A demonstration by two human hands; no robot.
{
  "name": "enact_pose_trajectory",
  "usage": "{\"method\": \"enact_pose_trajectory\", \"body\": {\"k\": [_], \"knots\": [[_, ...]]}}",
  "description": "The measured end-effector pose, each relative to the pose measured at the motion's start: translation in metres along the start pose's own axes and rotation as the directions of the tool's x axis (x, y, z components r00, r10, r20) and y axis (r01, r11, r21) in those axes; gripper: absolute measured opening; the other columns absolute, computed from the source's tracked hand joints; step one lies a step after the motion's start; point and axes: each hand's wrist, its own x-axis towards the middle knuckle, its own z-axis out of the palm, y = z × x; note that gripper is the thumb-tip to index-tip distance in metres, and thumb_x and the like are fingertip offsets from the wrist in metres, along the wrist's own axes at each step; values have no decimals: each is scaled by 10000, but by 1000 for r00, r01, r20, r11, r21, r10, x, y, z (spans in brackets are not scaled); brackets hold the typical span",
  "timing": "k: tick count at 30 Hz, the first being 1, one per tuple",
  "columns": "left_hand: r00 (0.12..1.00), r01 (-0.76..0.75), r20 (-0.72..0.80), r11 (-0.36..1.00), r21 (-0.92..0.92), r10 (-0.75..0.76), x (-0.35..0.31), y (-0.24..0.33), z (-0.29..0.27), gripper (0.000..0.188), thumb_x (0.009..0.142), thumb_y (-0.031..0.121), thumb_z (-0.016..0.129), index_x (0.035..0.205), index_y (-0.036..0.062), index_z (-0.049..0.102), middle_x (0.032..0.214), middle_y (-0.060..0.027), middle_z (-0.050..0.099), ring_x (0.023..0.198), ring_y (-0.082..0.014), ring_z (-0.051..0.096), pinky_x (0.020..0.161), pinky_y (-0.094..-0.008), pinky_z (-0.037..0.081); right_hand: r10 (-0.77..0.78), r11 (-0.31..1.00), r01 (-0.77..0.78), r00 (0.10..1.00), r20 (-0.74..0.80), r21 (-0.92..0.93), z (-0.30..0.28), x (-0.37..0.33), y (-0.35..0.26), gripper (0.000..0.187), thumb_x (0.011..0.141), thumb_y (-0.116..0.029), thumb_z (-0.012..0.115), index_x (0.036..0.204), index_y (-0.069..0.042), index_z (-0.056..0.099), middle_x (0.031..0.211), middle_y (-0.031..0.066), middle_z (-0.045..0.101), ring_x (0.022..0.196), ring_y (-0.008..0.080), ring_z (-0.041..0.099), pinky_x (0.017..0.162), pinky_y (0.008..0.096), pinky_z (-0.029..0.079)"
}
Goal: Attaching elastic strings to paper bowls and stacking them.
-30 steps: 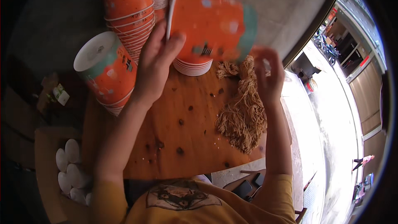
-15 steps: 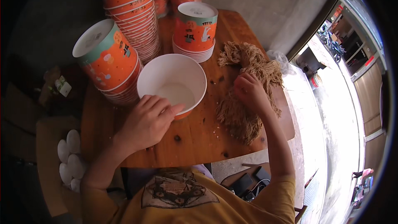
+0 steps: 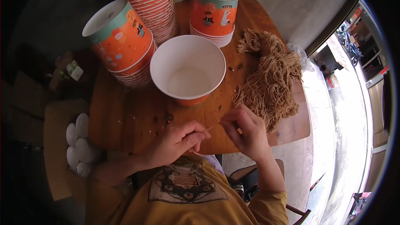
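Observation:
Above the table's near edge, my left hand (image 3: 179,141) is closed in a pinch on a thin tan cord (image 3: 208,129). A short end of the cord sticks out past its fingertips, and another bit hangs below the hand. To its right, my right hand (image 3: 246,132) is raised with thumb and forefinger pinched together close to the cord's end; the cord between its fingertips is too fine to see clearly. A bundle of tan cords (image 3: 273,83) lies just beyond my right hand. Ahead of both hands stands a large white-lined paper bucket (image 3: 187,68), mouth up, its inside bare.
Stacks of upturned orange paper buckets (image 3: 121,41) stand at the left and back, with a shorter stack (image 3: 214,14) at back right. Clear plastic (image 3: 298,54) lies behind the cords. Left of the wooden table (image 3: 125,129), a cardboard box (image 3: 58,141) holds several white rounded items (image 3: 83,150).
My left hand has left the bucket's rim and my right hand the cord bundle. Both have come together nearer my body, with a thin cord now at the fingers. The view has shifted.

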Motion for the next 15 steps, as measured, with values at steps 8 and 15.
{"method": "enact_pose_trajectory", "body": {"k": [8,15], "knots": [[986,-7,-161,984,179,36,-13,-25,-16,108,1006,94,549,1038,11,612,799,-21,606,745,-81,594,664,-255,509,210,976,-212,976,-55,-38,8,-19,30,101,867,-20,682,931,-26,604,855,99,604,742,290,630,622,363,509],[850,-249,-67,510,823,523,1,-5,-14,130,871,29,676,959,22,580,836,-111,619,758,-268,629,654,-361,522,92,991,-100,992,-91,-84,22,-16,17,264,881,-57,674,1135,-30,607,1067,68,631,870,187,623,711,301,512]]}}
